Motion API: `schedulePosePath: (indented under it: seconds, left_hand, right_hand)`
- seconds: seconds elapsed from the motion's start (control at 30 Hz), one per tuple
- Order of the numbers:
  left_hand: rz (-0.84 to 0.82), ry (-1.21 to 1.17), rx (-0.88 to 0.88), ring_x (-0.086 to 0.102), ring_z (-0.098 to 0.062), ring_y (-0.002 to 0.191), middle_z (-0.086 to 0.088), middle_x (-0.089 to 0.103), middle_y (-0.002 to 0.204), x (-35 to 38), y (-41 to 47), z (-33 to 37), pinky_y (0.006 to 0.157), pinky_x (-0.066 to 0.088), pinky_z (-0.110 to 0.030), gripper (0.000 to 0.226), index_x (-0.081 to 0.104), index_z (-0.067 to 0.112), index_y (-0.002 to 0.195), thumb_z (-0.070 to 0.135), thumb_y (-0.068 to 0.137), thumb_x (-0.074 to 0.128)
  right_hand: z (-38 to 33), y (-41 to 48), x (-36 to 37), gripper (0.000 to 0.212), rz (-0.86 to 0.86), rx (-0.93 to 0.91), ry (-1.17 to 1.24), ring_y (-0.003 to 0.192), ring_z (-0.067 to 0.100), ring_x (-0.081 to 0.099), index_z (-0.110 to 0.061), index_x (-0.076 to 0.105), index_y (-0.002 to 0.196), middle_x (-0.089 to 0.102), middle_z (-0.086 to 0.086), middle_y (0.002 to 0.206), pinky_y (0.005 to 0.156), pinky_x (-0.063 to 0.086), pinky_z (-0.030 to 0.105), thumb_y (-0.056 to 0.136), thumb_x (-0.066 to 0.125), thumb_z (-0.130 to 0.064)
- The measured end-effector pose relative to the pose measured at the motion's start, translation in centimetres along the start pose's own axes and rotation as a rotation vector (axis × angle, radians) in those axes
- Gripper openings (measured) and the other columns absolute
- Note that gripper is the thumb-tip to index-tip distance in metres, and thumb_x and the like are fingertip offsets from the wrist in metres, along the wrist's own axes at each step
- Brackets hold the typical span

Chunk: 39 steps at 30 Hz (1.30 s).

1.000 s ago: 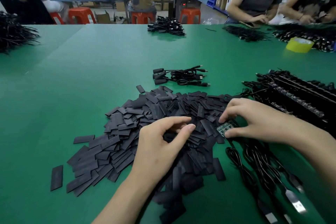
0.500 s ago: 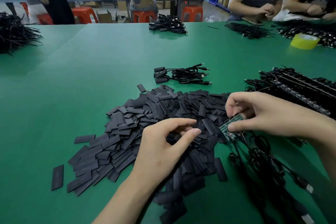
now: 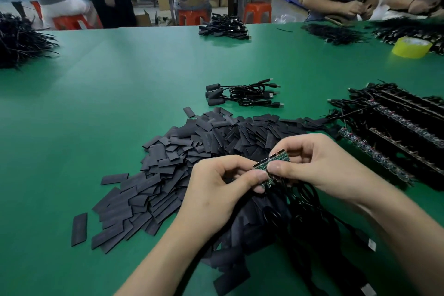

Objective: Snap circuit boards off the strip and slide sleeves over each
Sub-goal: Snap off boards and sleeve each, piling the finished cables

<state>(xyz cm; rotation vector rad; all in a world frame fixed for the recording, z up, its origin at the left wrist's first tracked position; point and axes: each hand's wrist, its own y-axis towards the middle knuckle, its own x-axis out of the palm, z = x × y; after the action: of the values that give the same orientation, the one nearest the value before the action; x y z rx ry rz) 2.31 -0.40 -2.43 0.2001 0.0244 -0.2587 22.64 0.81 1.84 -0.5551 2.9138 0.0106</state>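
Note:
A short strip of green circuit boards (image 3: 271, 163) is lifted above the table between both hands. My left hand (image 3: 216, 190) pinches its near end with thumb and fingers. My right hand (image 3: 319, 163) grips the far end, thumb on top. Black cables (image 3: 302, 214) hang from the boards down to the table. Beneath and to the left spreads a large pile of flat black sleeves (image 3: 168, 170). Longer board strips with cables (image 3: 394, 132) lie at the right.
A small bundle of finished sleeved cables (image 3: 242, 95) lies beyond the pile. A yellow tape roll (image 3: 410, 47) and more cable heaps (image 3: 224, 27) sit far back on the green table (image 3: 96, 103). Other people work at the far edge.
My right hand lifted the board strip off the table and brought it left. My left hand left the sleeve pile and took hold of the strip's near end.

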Motion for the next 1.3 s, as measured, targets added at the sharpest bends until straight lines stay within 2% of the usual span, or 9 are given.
schedulePosePath:
  seconds: [0.47,0.57,0.73,0.83,0.93,1.07,1.17,1.23,1.3]
  left_hand:
    - [-0.065,-0.216,-0.031,0.072,-0.015,0.064,-0.009,0.076,0.073,0.1,-0.1,0.7,0.068,0.056,-0.020,0.006,0.081,0.011,0.081,0.009,0.081,0.075]
    - [-0.056,-0.203,-0.033,0.074,-0.016,0.066,-0.008,0.078,0.077,0.2,-0.2,0.7,0.069,0.056,-0.020,0.006,0.081,0.008,0.084,0.010,0.080,0.076]
    - [-0.036,-0.162,0.011,0.075,-0.018,0.072,-0.010,0.079,0.083,0.3,-0.3,0.6,0.073,0.059,-0.025,0.003,0.082,0.013,0.082,0.013,0.079,0.082]
    - [0.043,0.022,0.124,0.072,-0.018,0.078,-0.001,0.077,0.083,0.3,-0.2,0.3,0.075,0.057,-0.031,0.006,0.081,0.025,0.078,0.030,0.077,0.083]
    - [0.164,0.135,0.218,0.064,-0.021,0.073,-0.001,0.071,0.079,-0.1,0.2,0.1,0.067,0.050,-0.032,0.009,0.079,0.028,0.077,0.036,0.076,0.082]
    - [0.261,0.201,0.170,0.062,-0.004,0.072,0.009,0.072,0.078,-0.3,0.2,-0.1,0.068,0.044,-0.017,0.006,0.076,0.034,0.078,0.037,0.084,0.076]
    - [0.304,0.430,0.182,0.067,-0.004,0.086,0.017,0.072,0.086,-0.8,0.2,-0.3,0.077,0.050,-0.021,0.010,0.077,0.034,0.091,0.036,0.095,0.068]
    - [0.296,0.624,0.190,0.066,-0.005,0.087,0.018,0.069,0.088,-1.0,0.1,-0.5,0.079,0.053,-0.029,0.008,0.077,0.033,0.098,0.037,0.093,0.072]
    - [0.236,0.796,0.187,0.062,-0.004,0.084,0.017,0.065,0.088,-0.9,0.0,-0.4,0.078,0.053,-0.034,0.021,0.076,0.034,0.101,0.049,0.087,0.073]
  right_hand:
    - [0.4,-0.6,-0.4,0.011,-0.091,0.007,0.221,0.065,0.009,0.069,-0.018,0.079,0.083,0.075,0.006,0.078,0.064,0.053,0.015,0.073,0.085,-0.020]
    - [-0.2,-1.3,-3.8,0.017,-0.039,0.101,0.031,0.069,0.011,0.067,-0.022,0.079,0.089,0.075,0.006,0.080,0.069,0.053,0.016,0.073,0.082,-0.026]
    - [0.4,-2.1,-7.4,0.030,0.096,0.229,-0.615,0.076,0.018,0.066,-0.033,0.075,0.095,0.072,-0.006,0.084,0.081,0.053,0.037,0.068,0.080,-0.047]
    - [0.1,-1.3,-5.4,0.023,0.225,-0.068,-0.753,0.093,-0.002,0.066,-0.040,0.074,0.095,0.068,-0.024,0.099,0.083,0.048,0.014,0.078,0.070,-0.056]
    - [-0.2,-0.8,-1.8,0.031,0.006,-0.100,-0.578,0.083,-0.003,0.067,-0.039,0.074,0.097,0.073,-0.020,0.094,0.074,0.047,0.013,0.083,0.064,-0.065]
    - [0.9,-0.6,1.1,0.028,-0.124,-0.055,-0.450,0.087,0.030,0.069,-0.024,0.070,0.090,0.074,0.008,0.090,0.086,0.055,0.049,0.091,0.061,-0.051]
    - [0.5,-0.7,1.1,0.023,-0.084,-0.103,-0.110,0.070,0.023,0.070,-0.024,0.066,0.078,0.074,0.008,0.076,0.069,0.056,0.032,0.097,0.058,-0.032]
    - [0.3,-0.8,0.6,0.026,-0.030,-0.092,0.137,0.050,0.022,0.061,-0.022,0.062,0.077,0.064,0.008,0.063,0.048,0.041,0.033,0.100,0.056,-0.032]
    - [0.1,-0.8,0.0,0.024,0.024,-0.060,0.304,0.034,0.015,0.045,-0.018,0.059,0.078,0.051,0.007,0.057,0.041,0.028,0.027,0.099,0.053,-0.031]
